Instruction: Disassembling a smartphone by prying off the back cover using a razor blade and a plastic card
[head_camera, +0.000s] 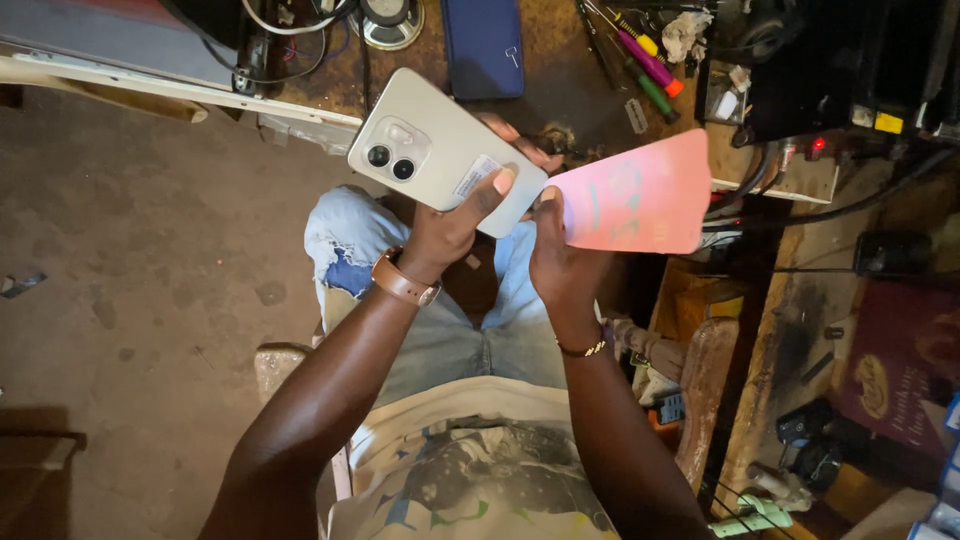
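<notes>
Phone (447, 152), pale and camera-side up, is gripped by the left hand (450, 225) over the lap, while the right hand (562, 250) pinches a pink card-like sheet (635, 195) just right of the phone. A steadier grip would suit it, I think. Beyond the phone the cluttered workbench (560, 90) crowds close; left of it is bare floor (130, 250).

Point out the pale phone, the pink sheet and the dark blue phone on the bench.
pale phone (440, 150), head view: middle of its back.
pink sheet (640, 195), head view: its centre.
dark blue phone (483, 45), head view: middle of its back.
</notes>
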